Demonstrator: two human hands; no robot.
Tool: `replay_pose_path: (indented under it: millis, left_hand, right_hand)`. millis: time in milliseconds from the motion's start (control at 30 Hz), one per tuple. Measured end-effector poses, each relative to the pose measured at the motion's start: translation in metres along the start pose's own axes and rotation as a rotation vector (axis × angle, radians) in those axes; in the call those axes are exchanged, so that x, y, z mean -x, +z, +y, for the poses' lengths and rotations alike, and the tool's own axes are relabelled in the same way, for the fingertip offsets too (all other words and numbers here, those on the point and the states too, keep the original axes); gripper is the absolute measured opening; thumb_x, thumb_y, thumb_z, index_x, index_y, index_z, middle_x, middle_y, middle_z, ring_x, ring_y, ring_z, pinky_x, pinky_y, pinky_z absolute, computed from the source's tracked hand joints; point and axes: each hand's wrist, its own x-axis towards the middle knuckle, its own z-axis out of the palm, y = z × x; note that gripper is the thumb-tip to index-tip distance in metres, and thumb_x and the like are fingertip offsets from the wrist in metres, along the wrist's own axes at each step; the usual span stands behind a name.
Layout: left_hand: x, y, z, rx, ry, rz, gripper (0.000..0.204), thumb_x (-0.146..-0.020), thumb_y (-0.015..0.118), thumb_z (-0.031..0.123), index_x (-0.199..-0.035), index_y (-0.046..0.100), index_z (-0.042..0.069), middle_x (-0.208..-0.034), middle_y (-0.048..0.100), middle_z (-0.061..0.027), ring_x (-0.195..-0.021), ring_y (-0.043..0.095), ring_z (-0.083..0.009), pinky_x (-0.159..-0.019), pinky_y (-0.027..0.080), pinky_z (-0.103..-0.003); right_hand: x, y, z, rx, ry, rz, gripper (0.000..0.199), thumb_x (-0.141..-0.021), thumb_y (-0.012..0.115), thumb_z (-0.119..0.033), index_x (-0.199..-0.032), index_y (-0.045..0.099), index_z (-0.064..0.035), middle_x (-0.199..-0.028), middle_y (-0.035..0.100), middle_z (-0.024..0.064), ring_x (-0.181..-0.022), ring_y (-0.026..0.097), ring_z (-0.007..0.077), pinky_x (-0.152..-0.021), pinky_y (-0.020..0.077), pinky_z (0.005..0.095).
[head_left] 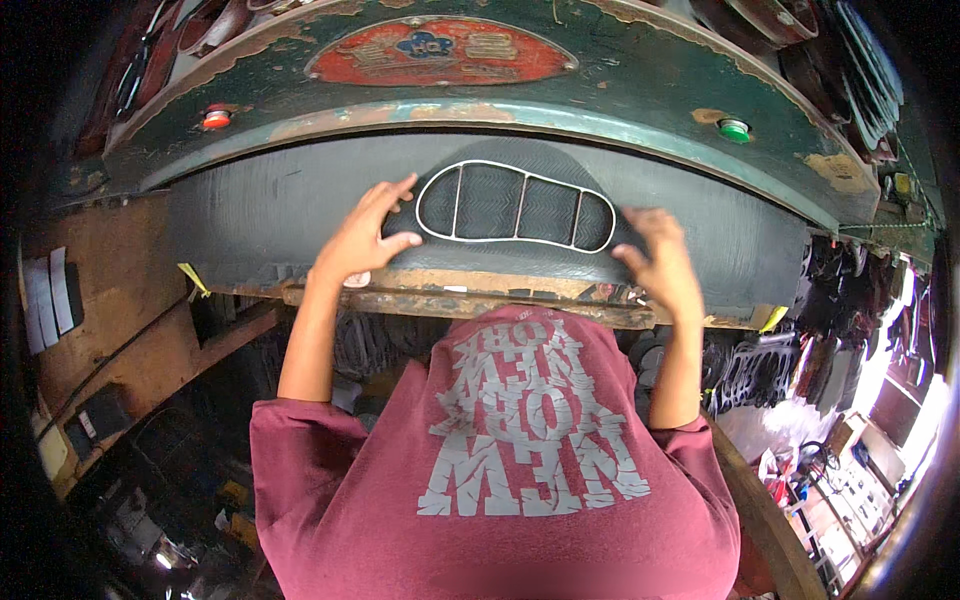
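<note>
From where I watch, my left hand (362, 238) rests on a piece of dark ribbed rubber sheet (500, 160) that lies on the broad black cutting bed (250, 215) of an old green press (640, 80). On top of that sheet sits a sole-shaped metal cutting die (515, 206), a pale outline with three cross bars dividing it into four cells, its long axis running left to right. My left fingers are spread and flat, their tips touching the left, rounded end of the die and the sheet just beside it; they press rather than clasp, and nothing is enclosed in the palm. My right hand (662, 262) lies at the right, narrower end of the die, fingers curled down over the near right edge of the rubber sheet; it seems to pinch that edge, though I cannot tell for sure how firmly it closes. The die therefore lies between my two hands, slightly farther from me than both palms.

The near edge of the bed shows a worn, rusty wooden and metal rim (480, 290). On the far green head of the press I see a red oval plate (440, 50), with a red button (216, 119) on the left and a green button (734, 128) on the right. Low to the right, well apart from my hands, stacks of dark cut pieces (760, 370) are heaped beside the machine. My maroon shirt (500, 470) fills the near part of the view.
</note>
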Motion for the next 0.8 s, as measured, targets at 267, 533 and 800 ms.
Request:
replay_pose_path:
  millis: [267,533,800]
  left_hand:
    - [-0.035,-0.129,0.005,-0.328,0.483,1.339,0.037,-0.097,0.045,0.005,-0.131,0.058,-0.002,-0.134,0.057,-0.0203,-0.129,0.054,-0.0359,-0.114,0.038,-0.050]
    - [-0.017,-0.169,-0.019,-1.048,0.576,1.707,0.055,-0.108,0.037,0.039,-0.138,0.053,-0.003,-0.138,0.056,-0.0235,-0.129,0.052,-0.0430,-0.110,0.038,-0.059]
    - [0.023,-0.112,-0.004,-0.882,0.447,1.725,0.059,-0.113,0.018,0.034,-0.146,0.045,-0.007,-0.155,0.035,-0.0294,-0.142,0.032,-0.0490,-0.112,0.029,-0.064]
  right_hand:
    - [-0.069,-0.099,0.012,0.055,-0.209,1.271,0.058,-0.090,0.078,-0.028,-0.142,0.058,-0.0131,-0.153,0.037,0.0199,-0.149,0.029,0.0367,-0.118,0.0328,0.0481]
    - [-0.071,-0.063,0.036,0.289,-0.217,1.449,0.080,-0.093,0.048,-0.069,-0.155,0.040,-0.0198,-0.166,0.023,0.0219,-0.155,0.015,0.0428,-0.124,0.0056,0.0582]
    - [-0.038,-0.027,0.028,0.283,-0.264,1.489,0.069,-0.094,0.046,-0.061,-0.147,0.051,-0.0170,-0.162,0.031,0.0226,-0.152,0.023,0.0432,-0.124,0.0087,0.0578]
